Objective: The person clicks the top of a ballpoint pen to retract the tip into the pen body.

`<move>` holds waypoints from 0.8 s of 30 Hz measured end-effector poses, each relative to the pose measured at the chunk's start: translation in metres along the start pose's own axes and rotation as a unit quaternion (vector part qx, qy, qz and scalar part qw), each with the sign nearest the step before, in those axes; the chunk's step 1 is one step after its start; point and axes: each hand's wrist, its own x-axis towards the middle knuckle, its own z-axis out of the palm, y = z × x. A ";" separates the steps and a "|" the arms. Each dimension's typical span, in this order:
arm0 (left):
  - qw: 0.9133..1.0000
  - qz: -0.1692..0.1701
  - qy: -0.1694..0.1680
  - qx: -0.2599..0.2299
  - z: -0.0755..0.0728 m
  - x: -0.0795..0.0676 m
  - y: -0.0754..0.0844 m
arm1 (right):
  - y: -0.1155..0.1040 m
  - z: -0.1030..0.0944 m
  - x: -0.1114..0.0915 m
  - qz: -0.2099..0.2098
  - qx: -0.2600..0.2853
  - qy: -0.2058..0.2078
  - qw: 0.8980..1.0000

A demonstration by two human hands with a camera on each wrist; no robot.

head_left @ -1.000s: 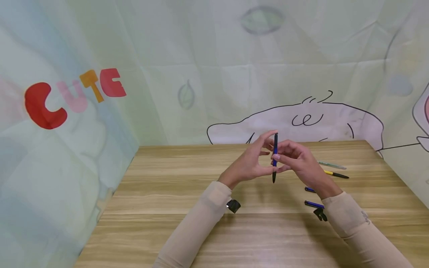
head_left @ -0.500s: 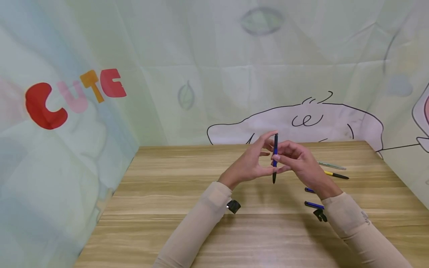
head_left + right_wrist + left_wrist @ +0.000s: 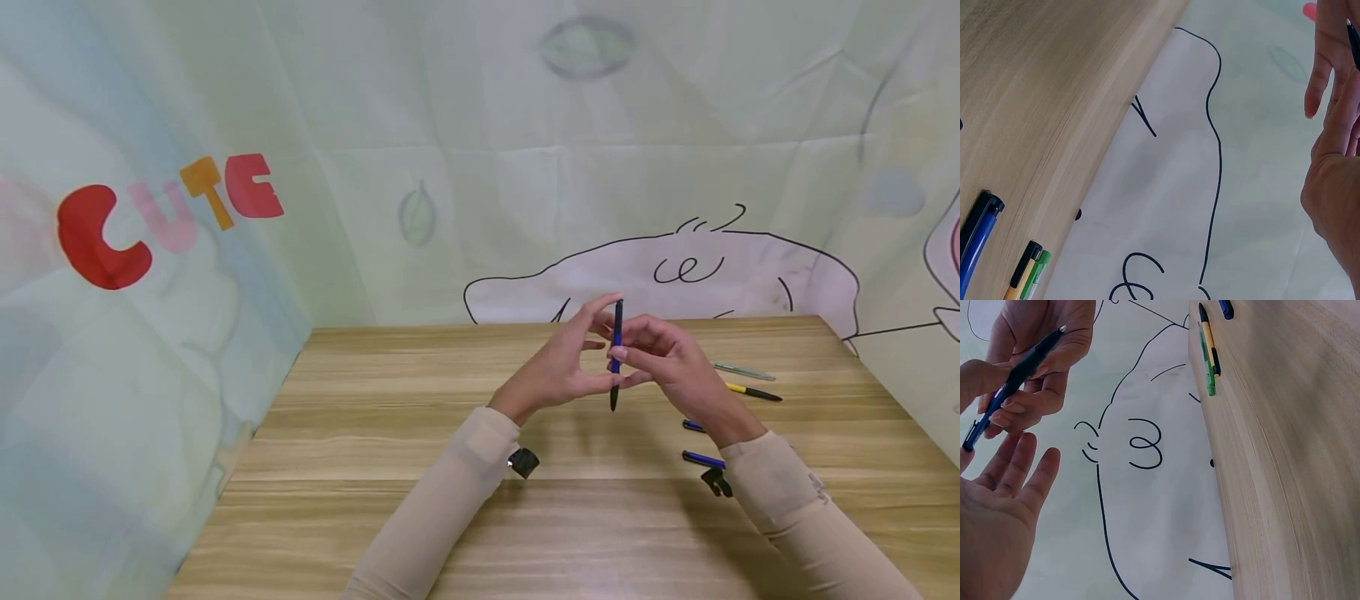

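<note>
A blue and black ballpoint pen (image 3: 617, 333) stands nearly upright above the table, held between both hands. My right hand (image 3: 678, 367) pinches its middle between thumb and fingers. The left hand (image 3: 553, 362) holds it from the other side: the index fingertip lies on the top end, the thumb against the lower barrel, and the other fingers extend behind. In the left wrist view, the pen (image 3: 1022, 372) shows a metal point sticking out. Only the tip end of the pen (image 3: 1354, 44) appears at the right wrist view's edge.
Right of the hands on the wooden table (image 3: 360, 467) lie a green pen (image 3: 744, 371), a yellow and black pen (image 3: 755, 392) and two blue pens, one nearer (image 3: 702, 459). My right forearm partly covers the blue ones. A printed cloth wall (image 3: 375, 242) borders the table's back.
</note>
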 end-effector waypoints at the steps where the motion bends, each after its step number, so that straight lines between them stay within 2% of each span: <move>1: 1.000 0.000 0.000 0.000 0.000 0.000 0.000 | 0.000 0.000 0.000 0.000 0.000 0.000 1.000; 24: 1.000 0.002 -0.003 -0.001 -0.002 -0.001 0.003 | -0.001 0.001 0.001 0.004 0.002 0.005 1.000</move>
